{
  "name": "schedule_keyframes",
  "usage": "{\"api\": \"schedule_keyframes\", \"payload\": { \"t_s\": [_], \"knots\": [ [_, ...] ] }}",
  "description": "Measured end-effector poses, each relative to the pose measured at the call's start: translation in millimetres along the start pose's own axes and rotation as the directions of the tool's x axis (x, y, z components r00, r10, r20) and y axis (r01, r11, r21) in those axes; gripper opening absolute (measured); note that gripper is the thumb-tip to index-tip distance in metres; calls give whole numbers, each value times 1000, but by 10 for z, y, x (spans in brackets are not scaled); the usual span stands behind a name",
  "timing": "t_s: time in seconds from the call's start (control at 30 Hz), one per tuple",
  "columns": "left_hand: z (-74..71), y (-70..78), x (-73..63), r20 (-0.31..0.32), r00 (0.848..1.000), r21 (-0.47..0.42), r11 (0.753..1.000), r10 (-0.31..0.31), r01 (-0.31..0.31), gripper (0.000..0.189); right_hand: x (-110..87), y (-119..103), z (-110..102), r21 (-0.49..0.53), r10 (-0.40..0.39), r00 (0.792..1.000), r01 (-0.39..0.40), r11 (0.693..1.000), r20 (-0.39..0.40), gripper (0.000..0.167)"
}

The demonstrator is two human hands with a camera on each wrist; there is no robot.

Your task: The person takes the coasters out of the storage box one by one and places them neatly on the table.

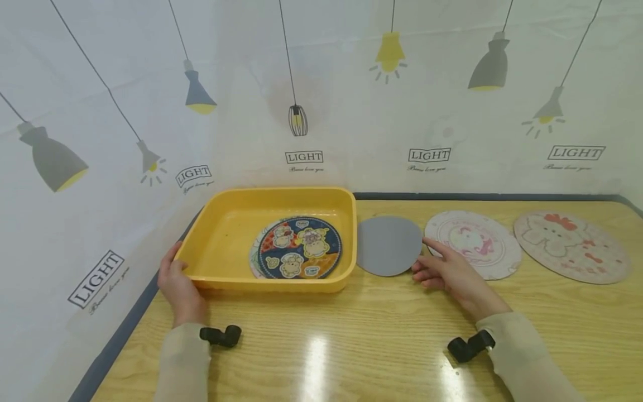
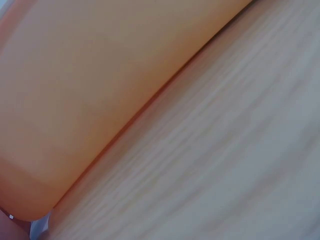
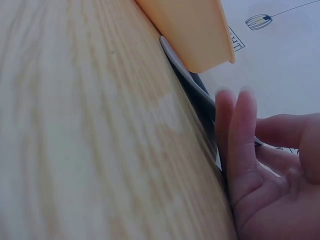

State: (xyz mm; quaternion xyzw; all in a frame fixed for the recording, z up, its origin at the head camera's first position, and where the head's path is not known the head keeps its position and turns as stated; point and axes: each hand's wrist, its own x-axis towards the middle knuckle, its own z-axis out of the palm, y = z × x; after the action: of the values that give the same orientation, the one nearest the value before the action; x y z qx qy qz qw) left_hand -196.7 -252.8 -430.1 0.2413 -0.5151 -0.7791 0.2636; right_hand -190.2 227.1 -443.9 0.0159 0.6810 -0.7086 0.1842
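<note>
A yellow plastic tub [image 1: 211, 248] stands on the left part of the table. My left hand [image 1: 181, 290] grips its left side near the front corner, thumb over the rim. Two overlapping round cartoon mats lie inside, the dark blue one [image 1: 300, 248] on top. Just right of the tub is a plain grey round mat [image 1: 389, 245]. My right hand [image 1: 449, 276] pinches its right edge between thumb and fingers. In the right wrist view, this mat [image 3: 185, 70] is tilted up from the wood at the hand's side. The left wrist view shows the tub's outer wall [image 2: 100, 75] close up.
Farther right on the wooden table [image 1: 382, 335] lie a white and pink round mat [image 1: 472, 245] and a pinkish bunny-print mat [image 1: 572, 245]. A light wall cover [image 1: 351, 111] printed with lamps rises behind the table's dark back edge and along its left side.
</note>
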Motion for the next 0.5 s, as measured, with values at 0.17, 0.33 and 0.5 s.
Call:
{"api": "schedule_keyframes", "payload": {
  "t_s": [0.17, 0.33, 0.5],
  "knots": [
    [-13, -5, -2, 6, 1000, 1, 1000, -2, 2, 43, 2, 5, -6, 4, -5, 1000, 5, 1000, 6, 61],
    [-22, -21, 7, 13, 1000, -1, 1000, -6, 6, 43, 7, 7, -9, 12, -3, 1000, 3, 1000, 1, 60],
    [-14, -23, 13, 8, 1000, -11, 1000, -12, 12, 43, 6, 7, -9, 9, 3, 1000, -3, 1000, 0, 61]
  ]
}}
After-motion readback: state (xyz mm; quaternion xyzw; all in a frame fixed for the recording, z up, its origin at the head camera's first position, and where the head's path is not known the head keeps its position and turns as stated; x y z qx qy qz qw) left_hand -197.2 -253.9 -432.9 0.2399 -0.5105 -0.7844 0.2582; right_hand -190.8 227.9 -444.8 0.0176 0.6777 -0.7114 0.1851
